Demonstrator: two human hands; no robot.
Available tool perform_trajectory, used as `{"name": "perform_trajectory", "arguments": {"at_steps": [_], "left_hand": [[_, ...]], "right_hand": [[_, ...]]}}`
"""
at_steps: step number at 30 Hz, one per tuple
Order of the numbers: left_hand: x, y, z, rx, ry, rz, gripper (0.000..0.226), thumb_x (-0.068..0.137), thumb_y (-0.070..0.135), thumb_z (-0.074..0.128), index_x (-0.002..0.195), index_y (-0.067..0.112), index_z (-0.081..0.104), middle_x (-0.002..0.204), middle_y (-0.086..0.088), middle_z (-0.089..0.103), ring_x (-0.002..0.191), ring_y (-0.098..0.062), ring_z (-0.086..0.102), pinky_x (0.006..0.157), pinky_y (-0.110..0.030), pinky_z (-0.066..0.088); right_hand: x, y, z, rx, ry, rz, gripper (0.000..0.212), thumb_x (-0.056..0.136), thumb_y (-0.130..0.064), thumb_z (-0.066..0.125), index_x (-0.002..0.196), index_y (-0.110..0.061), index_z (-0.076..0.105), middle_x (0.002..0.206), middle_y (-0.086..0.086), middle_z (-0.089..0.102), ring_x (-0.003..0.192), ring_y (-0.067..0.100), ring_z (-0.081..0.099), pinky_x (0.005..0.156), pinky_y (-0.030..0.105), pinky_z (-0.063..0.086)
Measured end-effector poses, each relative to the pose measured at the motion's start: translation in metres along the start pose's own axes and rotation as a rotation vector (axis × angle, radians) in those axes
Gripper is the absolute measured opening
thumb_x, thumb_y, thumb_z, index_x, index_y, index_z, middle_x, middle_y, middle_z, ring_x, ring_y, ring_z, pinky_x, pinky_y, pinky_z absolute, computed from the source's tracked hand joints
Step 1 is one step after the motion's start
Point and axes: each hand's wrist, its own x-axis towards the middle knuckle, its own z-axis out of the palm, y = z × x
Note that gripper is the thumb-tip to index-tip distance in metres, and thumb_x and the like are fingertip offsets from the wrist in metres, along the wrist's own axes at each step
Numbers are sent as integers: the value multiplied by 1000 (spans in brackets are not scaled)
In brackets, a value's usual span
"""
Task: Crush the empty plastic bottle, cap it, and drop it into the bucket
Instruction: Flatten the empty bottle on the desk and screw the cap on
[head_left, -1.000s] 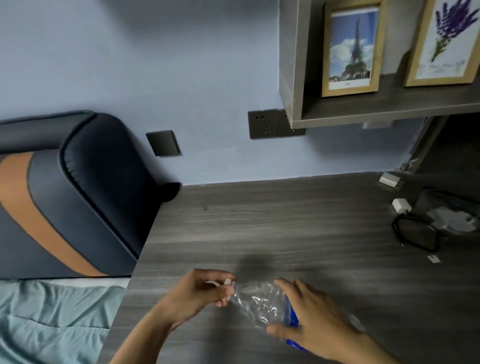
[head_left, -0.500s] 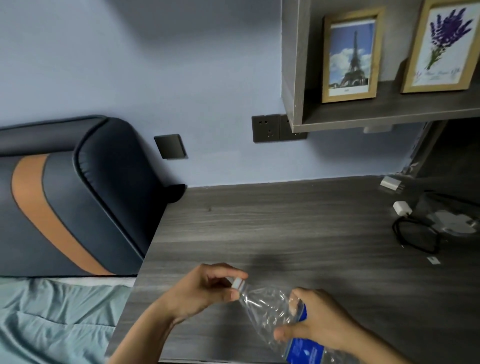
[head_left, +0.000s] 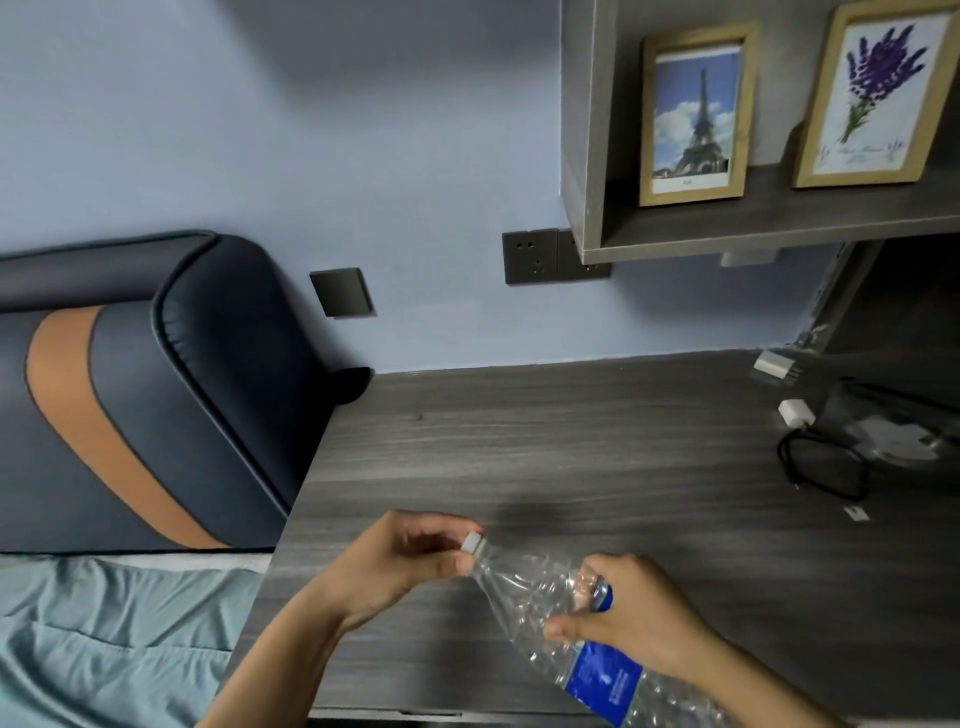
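A crumpled clear plastic bottle (head_left: 524, 587) with a blue label lies slanted over the near edge of the grey wooden desk (head_left: 571, 447), neck pointing up-left. My right hand (head_left: 628, 618) is wrapped around its middle, just above the label. My left hand (head_left: 410, 561) pinches the white cap (head_left: 472, 541) at the bottle's mouth between thumb and fingers. The bottle's base runs out of the frame at the bottom right. No bucket is in view.
A dark padded headboard (head_left: 156, 389) and light blue bedding (head_left: 104, 639) lie left of the desk. Chargers and a black cable (head_left: 821, 467) sit at the desk's right. A wall shelf (head_left: 727, 228) with two framed pictures hangs above.
The bottle has swung from lying almost level to a slant with its neck raised toward my left hand. Both hands have stayed on it, and the blue label has come into view.
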Motion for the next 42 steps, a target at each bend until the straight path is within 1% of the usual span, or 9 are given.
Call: {"name": "perform_trajectory", "arguments": {"at_steps": [2, 7, 13, 17, 20, 22, 27, 34, 42], "left_hand": [[-1, 0, -2, 5, -13, 27, 30, 64, 19, 75, 93, 20, 74, 98, 6, 75, 93, -6, 67, 77, -12, 52], [1, 0, -1, 5, 17, 18, 31, 64, 22, 75, 95, 20, 73, 93, 7, 76, 91, -5, 68, 75, -10, 52], [4, 13, 1, 80, 12, -3, 9, 81, 12, 65, 79, 16, 73, 67, 5, 68, 69, -6, 61, 66, -13, 50], [3, 20, 2, 112, -29, 111, 23, 83, 5, 62, 70, 23, 69, 64, 8, 63, 67, -4, 57, 66, -13, 47], [2, 23, 1, 139, -40, 182, 6, 79, 11, 65, 79, 11, 71, 74, 1, 65, 74, -3, 59, 69, -11, 48], [2, 22, -2, 176, -18, 213, 20, 75, 18, 67, 90, 5, 71, 85, -10, 66, 82, -8, 62, 75, -12, 50], [-2, 26, -3, 248, -59, 254, 28, 73, 20, 71, 101, 20, 70, 92, 7, 67, 82, -1, 61, 74, -11, 48], [-1, 22, 4, 112, 39, 127, 21, 77, 8, 68, 98, 10, 71, 89, -7, 72, 82, -10, 66, 76, -15, 54], [-2, 25, 12, 139, 70, 107, 21, 75, 23, 68, 91, 10, 72, 63, 3, 66, 61, -7, 59, 61, -14, 51]], "right_hand": [[0, 1, -1, 30, -17, -8, 49, 42, -67, 76, 55, -25, 53, 47, -23, 58, 41, -1, 44, 47, 16, 32], [-1, 0, -1, -25, 49, -13, 50, 44, -71, 72, 54, -27, 50, 49, -6, 53, 47, 1, 42, 52, 20, 35], [2, -11, -2, -249, 117, -41, 51, 52, -77, 63, 51, -33, 36, 44, -9, 43, 41, -2, 38, 42, 15, 27], [5, -7, -7, -16, 59, -39, 53, 43, -75, 66, 55, -26, 50, 44, -12, 55, 42, 0, 41, 46, 15, 33], [11, -6, -14, 120, -40, -74, 60, 42, -70, 68, 66, -16, 62, 64, 1, 65, 61, 8, 52, 63, 26, 42], [12, -6, -18, 193, -104, -79, 49, 43, -66, 72, 62, -22, 63, 63, -4, 65, 60, 4, 55, 60, 20, 44], [7, -4, -21, 326, -248, -78, 33, 46, -56, 78, 58, -27, 66, 58, -15, 67, 56, -7, 56, 54, 7, 44], [2, -6, -15, 33, 138, -68, 43, 46, -70, 70, 55, -30, 55, 59, -4, 63, 53, 8, 50, 55, 25, 40], [0, -1, -13, 64, 119, -85, 67, 35, -82, 59, 63, -21, 60, 58, -2, 60, 52, 7, 45, 55, 29, 40]]}}
